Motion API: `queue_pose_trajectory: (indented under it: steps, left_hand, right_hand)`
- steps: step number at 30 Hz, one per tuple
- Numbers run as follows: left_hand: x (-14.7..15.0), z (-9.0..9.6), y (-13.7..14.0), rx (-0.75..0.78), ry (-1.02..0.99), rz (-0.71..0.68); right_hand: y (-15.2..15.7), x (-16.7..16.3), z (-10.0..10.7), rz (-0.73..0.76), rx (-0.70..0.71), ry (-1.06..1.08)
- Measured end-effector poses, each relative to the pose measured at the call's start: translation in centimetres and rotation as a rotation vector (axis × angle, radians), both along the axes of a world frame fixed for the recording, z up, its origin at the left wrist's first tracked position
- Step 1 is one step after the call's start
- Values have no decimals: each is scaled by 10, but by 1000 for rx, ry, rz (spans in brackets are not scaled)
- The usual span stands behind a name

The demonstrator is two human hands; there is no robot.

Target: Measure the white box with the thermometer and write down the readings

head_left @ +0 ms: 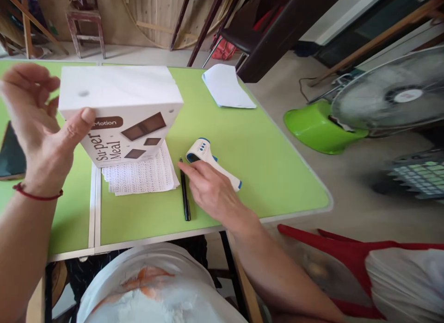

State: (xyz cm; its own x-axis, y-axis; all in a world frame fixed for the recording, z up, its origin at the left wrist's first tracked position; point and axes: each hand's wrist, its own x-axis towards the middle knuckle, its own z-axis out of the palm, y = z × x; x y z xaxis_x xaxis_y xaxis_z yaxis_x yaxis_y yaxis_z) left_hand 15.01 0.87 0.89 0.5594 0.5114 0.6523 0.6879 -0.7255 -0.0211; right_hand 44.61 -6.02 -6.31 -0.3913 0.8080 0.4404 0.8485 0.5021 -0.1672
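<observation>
My left hand grips the left end of a white box printed "Super Meal", its thumb lying on the printed front and its fingers curled by the left side. Under the box's lower edge is a stack of handwritten sheets. My right hand is low over the green table, index finger stretched out to the upper end of a black pen. Its fingertip overlaps the pen; whether it presses on it I cannot tell. Just beyond that hand lies a white and blue infrared thermometer, partly covered by it.
Folded white paper lies at the table's far right. A dark flat object is at the left edge. Right of the table stand a fan, a green plastic stool and a red chair. A metal-edged seam crosses the table.
</observation>
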Motion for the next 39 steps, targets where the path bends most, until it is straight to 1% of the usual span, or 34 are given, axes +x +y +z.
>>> queue_pose_trajectory:
  steps: [1,2,3,4,5,7,10,12,14,16,17,18,19,20,23,24,26,28,31,35,39]
  left_hand:
    - [0,1,-1,-100,-258,-25]
    - [0,2,-2,-251,-479,-58]
    - [0,4,-3,-409,-640,-86]
    - [0,6,-3,-550,-690,-101]
    - [0,9,-4,-662,-690,-90]
    - [-3,13,-4,-769,-624,-46]
    - [-9,14,-2,-803,-446,-53]
    - [-12,13,-1,-768,-393,-35]
    - [-12,13,-1,-700,-423,32]
    - [-11,14,-4,-657,-451,71]
    - [-9,15,-5,-653,-457,63]
    - [-7,17,-7,-649,-471,35]
    - [-6,18,-8,-655,-490,-1]
    - [-4,19,-10,-671,-515,-34]
    - [-1,20,-11,-775,-633,-111]
    - [-1,20,-11,-826,-666,-127]
    - [0,20,-11,-925,-702,-141]
    - [0,21,-12,-999,-701,-130]
    - [2,24,-14,-1046,-680,-109]
    - [3,24,-14,-1072,-629,-86]
    - [1,23,-11,-1078,-583,-118]
  right_hand:
    - [0,2,3,-41,41,36]
    - [1,6,6,-104,77,61]
    - [2,10,8,-183,99,69]
    - [3,16,10,-264,100,59]
    - [5,22,10,-334,77,37]
    - [8,34,7,-410,-25,-14]
    - [13,44,-2,-422,-176,-22]
    - [15,45,-7,-412,-216,50]
    - [15,41,-8,-430,-204,204]
    - [12,32,-3,-477,-147,449]
    - [8,26,1,-485,-120,595]
    - [3,19,7,-471,-106,749]
    - [-4,11,13,-421,-116,901]
    - [-12,3,20,-334,-174,1034]
    - [-38,-25,38,-20,-432,1356]
    - [-46,-34,42,74,-545,1431]
    - [-59,-50,46,220,-709,1561]
    - [-65,-62,46,315,-811,1637]
    - [-63,-72,47,376,-858,1653]
    - [-49,-79,49,361,-873,1621]
    - [-37,-87,46,344,-899,1600]
